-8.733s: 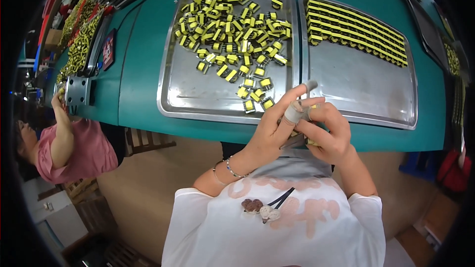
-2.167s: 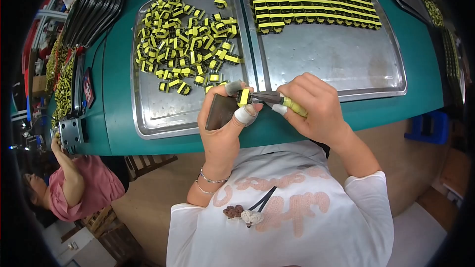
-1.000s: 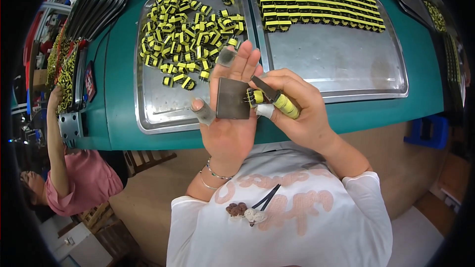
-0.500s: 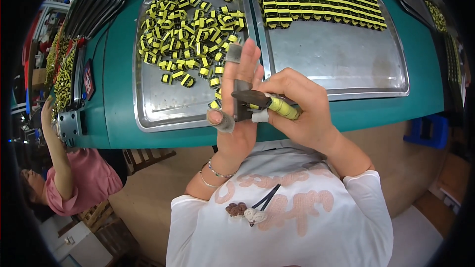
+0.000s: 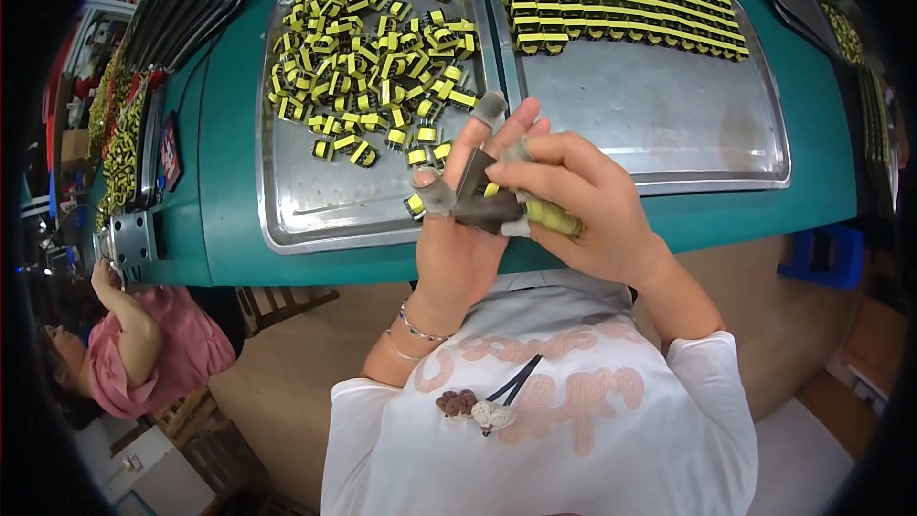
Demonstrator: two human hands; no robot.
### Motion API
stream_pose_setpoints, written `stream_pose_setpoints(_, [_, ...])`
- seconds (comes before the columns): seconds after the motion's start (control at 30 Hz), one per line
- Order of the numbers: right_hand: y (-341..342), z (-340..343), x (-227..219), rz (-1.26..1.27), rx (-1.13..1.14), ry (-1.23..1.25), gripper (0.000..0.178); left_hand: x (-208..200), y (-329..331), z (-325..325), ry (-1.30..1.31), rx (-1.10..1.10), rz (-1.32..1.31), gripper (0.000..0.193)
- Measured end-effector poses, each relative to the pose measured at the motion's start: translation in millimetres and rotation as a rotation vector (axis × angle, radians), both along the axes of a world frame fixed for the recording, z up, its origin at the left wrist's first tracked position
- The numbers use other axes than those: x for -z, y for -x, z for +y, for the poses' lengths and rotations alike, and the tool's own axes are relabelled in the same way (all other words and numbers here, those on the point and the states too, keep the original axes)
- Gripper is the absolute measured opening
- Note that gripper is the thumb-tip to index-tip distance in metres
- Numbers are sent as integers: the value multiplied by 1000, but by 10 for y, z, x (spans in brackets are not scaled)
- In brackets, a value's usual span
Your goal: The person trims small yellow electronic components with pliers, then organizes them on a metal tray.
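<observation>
My left hand [image 5: 452, 263] is palm up, its fingers partly stretched, with grey covers on the thumb and one finger. Against its fingers rests a dark, flat block [image 5: 474, 175]. A small yellow-and-black part, apparently a transformer [image 5: 492, 189], shows partly beside it. My right hand [image 5: 597, 193] closes round a tool with a dark, broad blade [image 5: 487, 213] and a yellow-wrapped handle [image 5: 554, 218]. Its index finger reaches over to the block. The blade lies across my left palm; its exact kind and contact with the transformer are hidden.
A metal tray [image 5: 315, 215] on the left holds a loose heap of transformers [image 5: 382, 67]. Beside it, another tray [image 5: 659, 124] carries transformers in neat rows [image 5: 621, 10] along its far side. Dark stacked trays [image 5: 196, 0] stand far left. A person in pink [image 5: 172, 344] works at left.
My left fingers have tilted to the right, and the dark block has turned with them. My right index finger has moved onto the block, and the blade now points lower. The other person's arm has lowered.
</observation>
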State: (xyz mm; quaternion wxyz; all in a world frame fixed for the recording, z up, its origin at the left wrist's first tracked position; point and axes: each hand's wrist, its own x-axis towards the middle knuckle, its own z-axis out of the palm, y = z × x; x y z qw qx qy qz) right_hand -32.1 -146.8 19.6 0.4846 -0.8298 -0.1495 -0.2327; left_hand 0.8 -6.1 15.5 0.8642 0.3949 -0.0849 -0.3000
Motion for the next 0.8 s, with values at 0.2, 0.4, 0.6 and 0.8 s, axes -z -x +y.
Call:
stream_pose_setpoints(0.2, [38, 4, 131, -211, -127, 200, 38, 112, 7, 161, -229, 169, -255, 79])
stream_pose_setpoints(0.4, [79, 70, 137, -296, -121, 139, 37, 180, 35, 260, -303, -68, -388, 50])
stream_pose_setpoints(0.6, [30, -393, -172, -116, 185, 205, 35, 44, -130, 649, -683, -494, -652, 30])
stream_pose_setpoints(0.8, [-378, -835, -16, 191, 356, 184, 28, 4, -166, 838, -1316, -292, -1151, 36])
